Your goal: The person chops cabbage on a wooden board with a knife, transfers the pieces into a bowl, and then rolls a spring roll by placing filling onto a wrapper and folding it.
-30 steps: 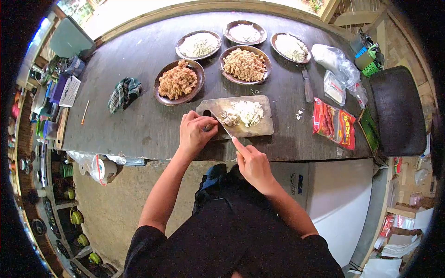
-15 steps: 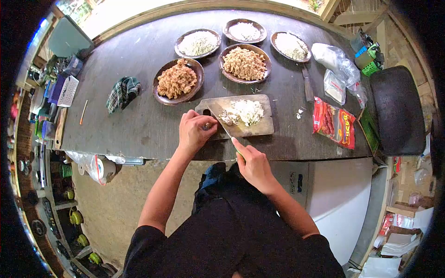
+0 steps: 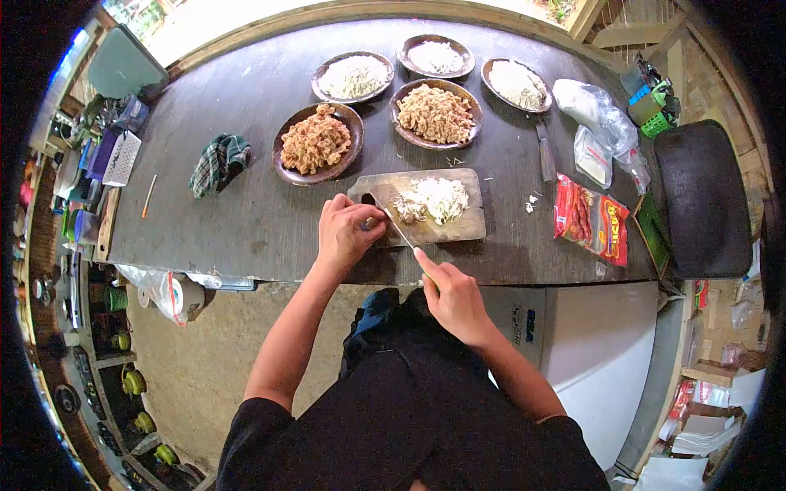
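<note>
Wooden cutting board (image 3: 468,227) lies at the near edge of a dark counter (image 3: 246,221), about midway along it. We see our left hand (image 3: 348,233) at the board's left end, its grip pinching a small pale piece (image 3: 372,222) down against the wood; we cannot tell what the piece is. Our right hand (image 3: 454,299) hangs just off the counter's near edge, its grip wrapped tight around the handle of a knife (image 3: 399,231). The blade angles up across the board to the pinched piece. A heap of pale slices (image 3: 434,199) covers the middle of the board, just right of the blade. We judge the cutting well advanced: the heap is large, and only this one piece appears uncut. Toward the far edge stand five filled bowls (image 3: 278,155), two of brown fried bits (image 3: 315,141) and three of white shreds (image 3: 352,78). A red packet (image 3: 591,219) lies near the right edge.
</note>
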A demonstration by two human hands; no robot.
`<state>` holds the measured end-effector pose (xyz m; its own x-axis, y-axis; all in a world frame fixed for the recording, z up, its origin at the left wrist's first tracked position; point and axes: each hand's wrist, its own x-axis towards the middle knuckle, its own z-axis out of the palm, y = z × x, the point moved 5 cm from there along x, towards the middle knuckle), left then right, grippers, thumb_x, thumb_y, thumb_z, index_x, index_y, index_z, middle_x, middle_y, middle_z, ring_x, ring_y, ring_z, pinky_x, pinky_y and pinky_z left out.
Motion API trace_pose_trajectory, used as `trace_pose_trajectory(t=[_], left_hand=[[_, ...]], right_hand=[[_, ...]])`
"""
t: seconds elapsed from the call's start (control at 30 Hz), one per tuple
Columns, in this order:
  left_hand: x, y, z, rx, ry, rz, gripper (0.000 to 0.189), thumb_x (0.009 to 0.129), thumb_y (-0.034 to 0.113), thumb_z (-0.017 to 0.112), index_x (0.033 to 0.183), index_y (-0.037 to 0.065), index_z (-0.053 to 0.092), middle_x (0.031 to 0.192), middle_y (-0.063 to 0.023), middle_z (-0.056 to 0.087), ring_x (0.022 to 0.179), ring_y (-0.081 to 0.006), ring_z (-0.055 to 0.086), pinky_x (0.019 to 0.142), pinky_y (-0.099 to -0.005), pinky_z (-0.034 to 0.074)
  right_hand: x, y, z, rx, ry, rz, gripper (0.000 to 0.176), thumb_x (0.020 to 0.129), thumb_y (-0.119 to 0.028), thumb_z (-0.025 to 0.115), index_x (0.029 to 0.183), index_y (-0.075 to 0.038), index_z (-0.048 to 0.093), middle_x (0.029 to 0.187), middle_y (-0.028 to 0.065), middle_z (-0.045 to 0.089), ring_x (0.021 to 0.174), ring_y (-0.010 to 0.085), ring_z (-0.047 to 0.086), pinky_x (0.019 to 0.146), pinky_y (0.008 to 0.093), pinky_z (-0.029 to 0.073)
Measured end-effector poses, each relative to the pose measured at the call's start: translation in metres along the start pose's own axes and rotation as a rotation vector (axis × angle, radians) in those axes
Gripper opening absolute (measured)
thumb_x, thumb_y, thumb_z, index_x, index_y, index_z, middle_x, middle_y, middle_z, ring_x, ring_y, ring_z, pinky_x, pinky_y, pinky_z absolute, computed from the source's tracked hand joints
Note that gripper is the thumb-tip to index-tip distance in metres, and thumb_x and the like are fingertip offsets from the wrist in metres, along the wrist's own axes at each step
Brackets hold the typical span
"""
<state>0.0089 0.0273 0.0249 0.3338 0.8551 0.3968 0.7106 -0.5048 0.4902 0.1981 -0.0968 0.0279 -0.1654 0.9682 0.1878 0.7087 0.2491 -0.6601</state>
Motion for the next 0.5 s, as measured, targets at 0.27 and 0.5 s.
trace_pose_trajectory(t=[0.27,0.5], left_hand=[[0.001,0.006,-0.002,0.016,-0.003,0.009,0.014,0.071,0.015,0.084,0.084,0.015,0.08,0.09,0.0041,0.079,0.08,-0.02,0.057,0.081,-0.034,0.046],[-0.001,0.004,-0.001,-0.009,-0.005,0.027,0.014,0.071,0.015,0.084,0.085,0.015,0.08,0.093,0.0046,0.079,0.082,-0.02,0.057,0.082,-0.0343,0.046]], right_hand=[[0.008,-0.002,0.005,-0.112,0.008,0.036,0.051,0.094,-0.007,0.065,0.144,-0.014,0.059,0.077,0.0153,0.059,0.064,0.0366,0.064,0.058,0.047,0.053],[-0.001,0.002,-0.004,-0.032,0.019,0.022,0.05,0.095,-0.009,0.063,0.145,-0.012,0.057,0.077,0.0158,0.059,0.064,0.0378,0.065,0.058,0.0493,0.055]])
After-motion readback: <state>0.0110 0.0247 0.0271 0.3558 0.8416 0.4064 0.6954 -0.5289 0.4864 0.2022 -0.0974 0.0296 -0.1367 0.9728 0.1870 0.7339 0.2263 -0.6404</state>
